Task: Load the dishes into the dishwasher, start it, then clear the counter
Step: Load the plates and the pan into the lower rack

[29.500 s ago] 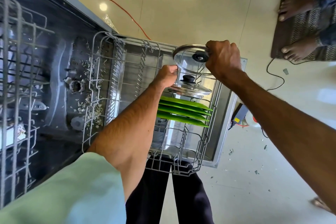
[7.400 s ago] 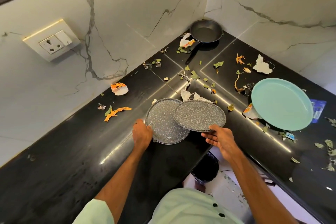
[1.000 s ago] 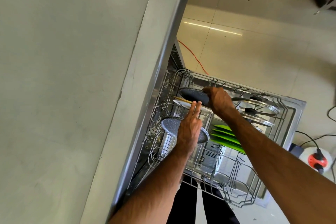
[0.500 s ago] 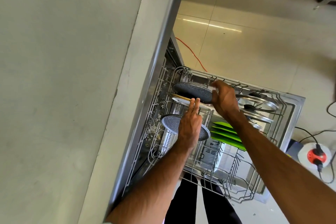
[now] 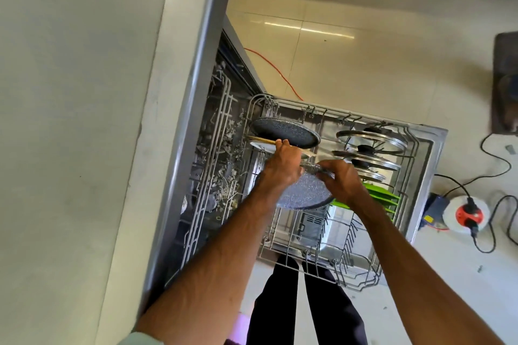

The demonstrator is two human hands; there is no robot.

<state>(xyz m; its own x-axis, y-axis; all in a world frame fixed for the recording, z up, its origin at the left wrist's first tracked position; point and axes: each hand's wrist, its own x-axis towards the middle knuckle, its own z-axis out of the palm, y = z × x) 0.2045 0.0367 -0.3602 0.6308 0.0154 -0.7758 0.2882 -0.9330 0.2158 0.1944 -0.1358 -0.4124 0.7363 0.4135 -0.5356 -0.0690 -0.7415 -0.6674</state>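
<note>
Grey speckled plates, qty 2: racked plate (image 5: pixel 286 136) on edge at back-left of lower rack (image 5: pixel 361 283); held plate (image 5: pixel 304 194) tilted above rack centre, btwn both hands. White plate (image 5: pixel 259 145), qty 1, just beside racked plate. Glass lids (image 5: pixel 370 138), at least 3, on edge, back-right. Green plates (image 5: pixel 385 196), count unclear, partly behind R arm. L hand (image 5: pixel 281 166): back to camera, fingers curled over held plate's left rim, gripping. R hand (image 5: pixel 337 180): thumb & fingers pinching its upper rim.
</note>
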